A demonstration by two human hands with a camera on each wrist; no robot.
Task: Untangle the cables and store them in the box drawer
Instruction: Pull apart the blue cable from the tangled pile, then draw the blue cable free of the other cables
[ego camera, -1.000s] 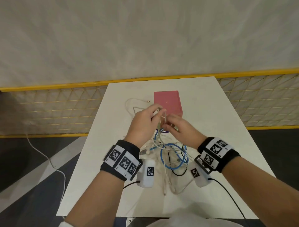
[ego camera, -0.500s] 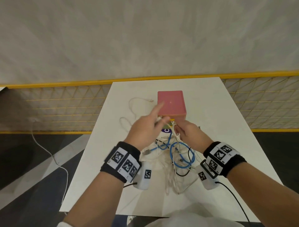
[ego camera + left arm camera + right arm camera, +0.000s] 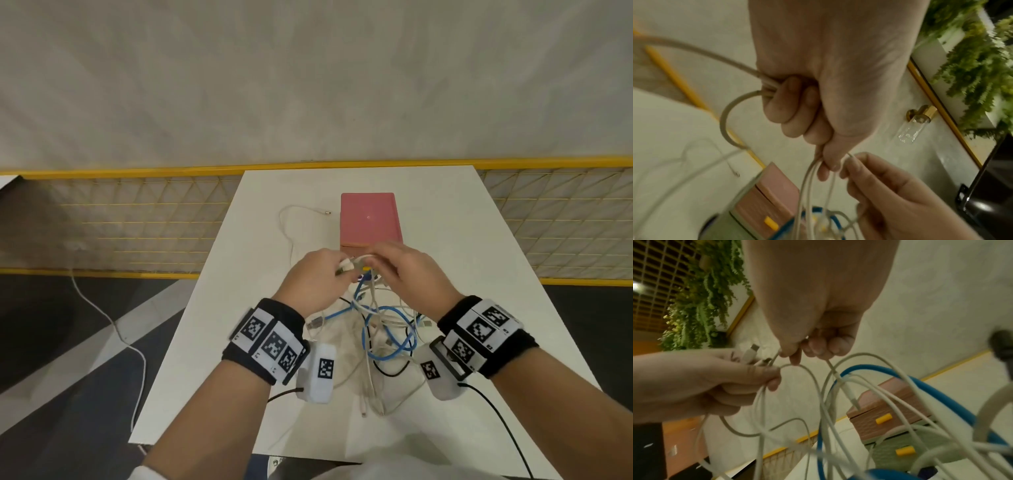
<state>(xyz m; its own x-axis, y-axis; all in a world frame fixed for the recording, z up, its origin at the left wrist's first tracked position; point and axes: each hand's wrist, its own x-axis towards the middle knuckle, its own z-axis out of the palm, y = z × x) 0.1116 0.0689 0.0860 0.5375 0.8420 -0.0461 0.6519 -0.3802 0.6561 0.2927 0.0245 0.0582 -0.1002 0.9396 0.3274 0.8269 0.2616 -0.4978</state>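
A tangle of white, blue and black cables (image 3: 383, 332) lies on the white table (image 3: 479, 308) and hangs up to both hands. My left hand (image 3: 318, 281) grips a bunch of white cables (image 3: 807, 178) in its fist, plug ends (image 3: 751, 353) sticking out. My right hand (image 3: 407, 270) pinches a white cable (image 3: 830, 365) between thumb and fingertips, close to the left hand. Behind the hands stands the pink box (image 3: 370, 219); its stacked drawers with yellow handles (image 3: 883, 418) look shut. A blue cable (image 3: 920, 386) loops under the right hand.
One loose white cable (image 3: 291, 219) lies to the left of the box. A yellow-framed mesh fence (image 3: 137, 222) runs behind the table. A white cord (image 3: 113, 325) trails on the dark floor at left. Black wires run from both wrist cameras.
Both hands have lifted and come together in front of the box. The left hand's pointing finger has curled back round the white cables, and the right hand has risen to pinch one.
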